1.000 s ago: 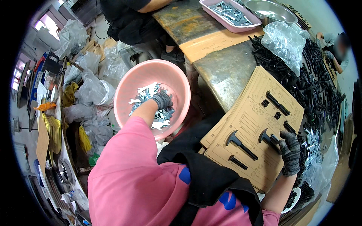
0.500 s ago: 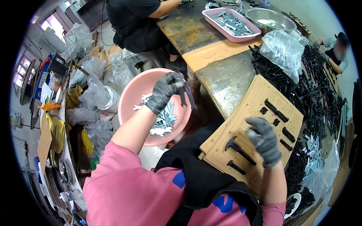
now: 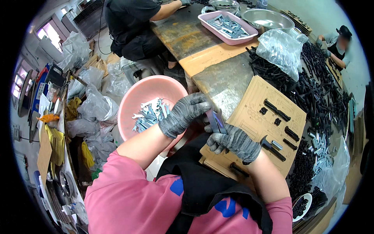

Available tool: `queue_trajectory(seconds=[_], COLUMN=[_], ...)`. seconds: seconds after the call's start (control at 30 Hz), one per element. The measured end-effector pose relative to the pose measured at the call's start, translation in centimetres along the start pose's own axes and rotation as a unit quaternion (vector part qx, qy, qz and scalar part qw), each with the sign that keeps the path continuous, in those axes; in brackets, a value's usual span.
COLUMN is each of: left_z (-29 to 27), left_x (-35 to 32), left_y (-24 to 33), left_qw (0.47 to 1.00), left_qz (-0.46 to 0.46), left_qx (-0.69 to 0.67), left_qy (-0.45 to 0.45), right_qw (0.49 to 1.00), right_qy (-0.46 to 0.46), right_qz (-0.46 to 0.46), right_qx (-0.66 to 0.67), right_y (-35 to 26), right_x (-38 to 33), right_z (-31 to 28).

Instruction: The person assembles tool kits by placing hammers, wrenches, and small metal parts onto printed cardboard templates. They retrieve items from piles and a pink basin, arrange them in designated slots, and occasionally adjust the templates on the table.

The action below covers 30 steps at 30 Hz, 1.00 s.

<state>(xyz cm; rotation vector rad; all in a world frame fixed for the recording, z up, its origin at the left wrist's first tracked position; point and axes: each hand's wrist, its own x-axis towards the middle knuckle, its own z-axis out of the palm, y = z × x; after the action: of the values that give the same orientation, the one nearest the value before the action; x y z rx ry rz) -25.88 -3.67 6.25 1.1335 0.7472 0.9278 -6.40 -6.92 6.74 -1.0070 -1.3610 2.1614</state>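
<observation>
In front of me, my left hand, in a grey knitted glove, pinches the upper end of flat metal wrenches; there seem to be two, side by side. Gloved as well, my right hand closes round their lower end. Both hands are over the left edge of a stack of printed cardboard sheets. On the top sheet lie a black hammer-shaped piece, a silver cylinder, long black bolts and small black pieces. Another black bolt lies near my right wrist.
A pink basin with loose wrenches stands at left. On the table are a pink tray of metal parts, a steel bowl, a plastic bag and heaped black bolts. Two people work farther off.
My left hand has moved right, from above the basin, with the wrenches. My right hand has come left and down to meet them. A silver cylinder now shows beside the hammer-shaped piece.
</observation>
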Motion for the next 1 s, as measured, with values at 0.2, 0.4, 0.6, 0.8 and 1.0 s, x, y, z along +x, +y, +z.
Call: queue_trajectory(seconds=[0.2,0.4,0.6,0.8,1.0], left_z=[-0.3,-8.1,-25.4,-25.0,-25.5], left_x=[-2.3,-5.4,-19.6,-25.0,-18.1], left_y=[1.6,2.2,-0.3,2.3,3.7], left_qw=[0.980,0.952,0.826,0.565,0.481], left_qz=[0.013,0.037,-0.148,-0.454,-0.423], left_qx=[0.177,0.163,0.211,0.441,0.703], left_qy=[0.089,0.257,0.502,0.529,0.309], right_qw=[1.000,0.999,0.999,1.000,0.999], right_qy=[-0.027,-0.050,0.025,0.028,0.035], right_qz=[0.001,-0.001,0.009,-0.013,-0.036], right_qx=[0.015,0.002,-0.046,-0.003,-0.005], right_y=[-0.2,0.1,-0.5,0.9,1.2], right_x=[-0.7,-1.9,-4.2,-4.4,-4.2], right_z=[-0.4,-0.9,-1.5,-2.2,-1.5])
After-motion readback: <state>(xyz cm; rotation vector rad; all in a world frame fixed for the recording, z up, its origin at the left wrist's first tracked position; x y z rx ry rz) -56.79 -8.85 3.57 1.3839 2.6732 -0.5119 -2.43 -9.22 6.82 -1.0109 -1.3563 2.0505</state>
